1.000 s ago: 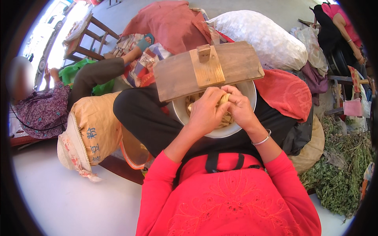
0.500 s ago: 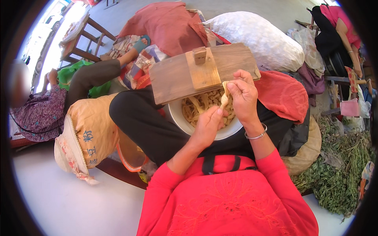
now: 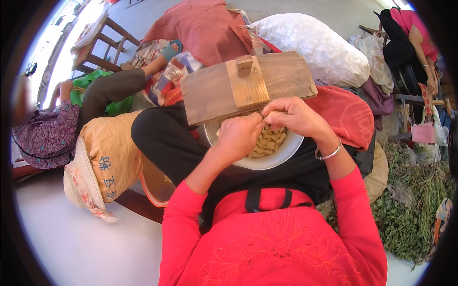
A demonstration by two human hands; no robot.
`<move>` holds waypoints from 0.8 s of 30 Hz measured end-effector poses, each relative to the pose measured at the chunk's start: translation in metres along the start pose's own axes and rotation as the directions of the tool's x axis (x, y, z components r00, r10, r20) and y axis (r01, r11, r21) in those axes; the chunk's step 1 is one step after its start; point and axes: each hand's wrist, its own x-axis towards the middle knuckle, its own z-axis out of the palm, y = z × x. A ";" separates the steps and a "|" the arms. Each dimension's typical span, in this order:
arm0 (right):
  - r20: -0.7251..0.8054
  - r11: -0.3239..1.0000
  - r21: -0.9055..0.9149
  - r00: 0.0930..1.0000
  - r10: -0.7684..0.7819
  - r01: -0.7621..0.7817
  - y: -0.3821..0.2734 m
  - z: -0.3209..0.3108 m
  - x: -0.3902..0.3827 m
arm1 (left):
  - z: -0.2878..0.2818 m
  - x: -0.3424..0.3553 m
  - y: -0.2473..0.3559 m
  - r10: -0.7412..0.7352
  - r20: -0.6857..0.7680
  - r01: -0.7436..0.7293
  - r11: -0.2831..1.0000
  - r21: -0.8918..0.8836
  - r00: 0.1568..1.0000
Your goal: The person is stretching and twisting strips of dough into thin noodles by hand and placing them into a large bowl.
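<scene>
A white bowl [image 3: 261, 165] sits in front of me between my black-trousered legs. Pale yellow pieces [image 3: 268, 143], apparently knotted strips, lie in it. Over its near-left part, my left hand [image 3: 240, 135] is closed, thumb and fingers pinched. My right hand [image 3: 296, 117] is closed too, and its fingertips meet the left ones just below the edge of a wooden board [image 3: 202, 97]. Whatever they pinch is hidden by the fingers. The board, with a lighter crosspiece and a small block [image 3: 244, 66] on it, lies across the far side of the bowl.
A tan sack [image 3: 117, 152] and an orange-rimmed container [image 3: 155, 183] stand at my left. Red cloths [image 3: 341, 114] and a full white sack [image 3: 310, 47] lie ahead and to the right. Dried plants [image 3: 405, 214] are heaped at right. Another person [image 3: 47, 136] sits at left.
Both hands have come together, the right one lowering and turning inward. The knotted pale strip that showed between them is no longer visible.
</scene>
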 end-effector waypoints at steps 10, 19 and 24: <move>-0.211 0.996 0.049 0.975 -0.068 0.080 0.002 -0.009 0.029 | -0.039 0.033 -0.055 -0.232 0.308 0.384 0.631 -0.674 0.923; -0.386 0.908 -0.374 0.859 -0.336 0.188 0.014 -0.004 0.053 | -0.026 0.048 -0.080 -0.323 0.223 0.377 0.566 -0.734 0.920; -0.360 0.791 -0.582 0.813 -0.458 0.188 0.033 0.002 0.061 | -0.004 0.047 -0.099 -0.352 -0.013 0.298 0.810 -0.504 0.936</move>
